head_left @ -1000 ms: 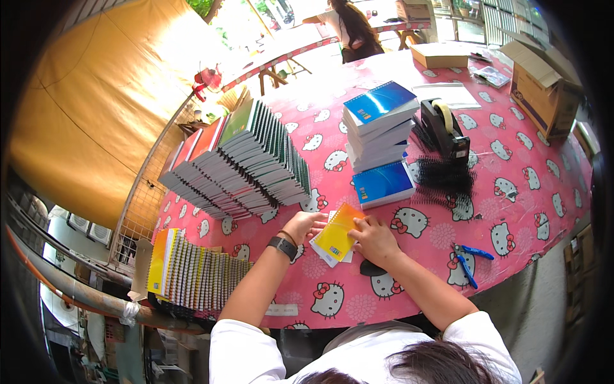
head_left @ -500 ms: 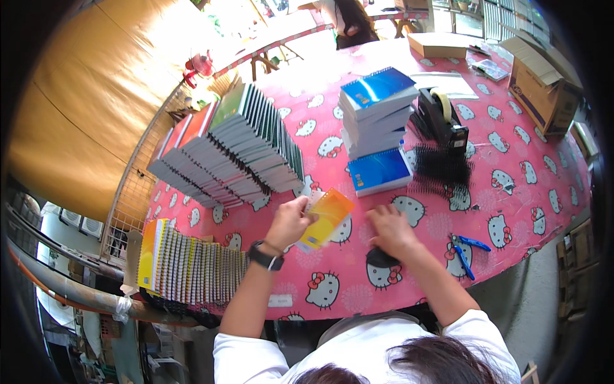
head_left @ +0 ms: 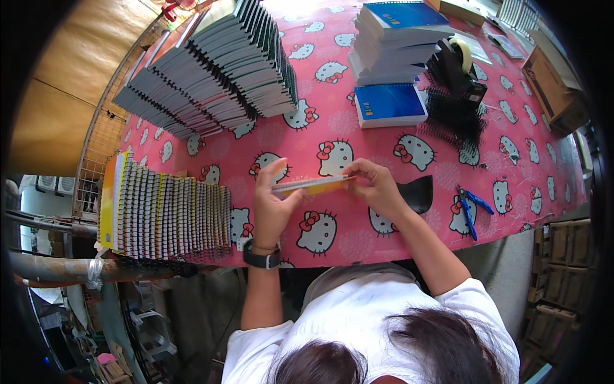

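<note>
A thin yellow-orange notebook [head_left: 312,186], seen nearly edge-on, is held level above the pink table cover. My left hand [head_left: 273,203], a dark watch on its wrist, grips the notebook's left end between thumb and fingers. At the right end, my right hand [head_left: 374,187] pinches the corner with its fingertips. Just beside my right wrist lies a flat black piece [head_left: 418,194]. Left of my left hand stands a long row of spiral-bound yellow notebooks [head_left: 169,214], their coils facing up.
Tall stacks of thick spiral-bound books [head_left: 211,77] fill the back left. Blue notebooks [head_left: 391,104] are piled at the back middle, near black binding coils [head_left: 455,118] and a tape dispenser [head_left: 459,67]. Blue-handled pliers [head_left: 472,211] lie at right; a cardboard box [head_left: 555,86] stands beyond.
My right hand has left the table and taken hold of the notebook's right end. The notebook has turned from cover-up to edge-on. The view has tipped downward.
</note>
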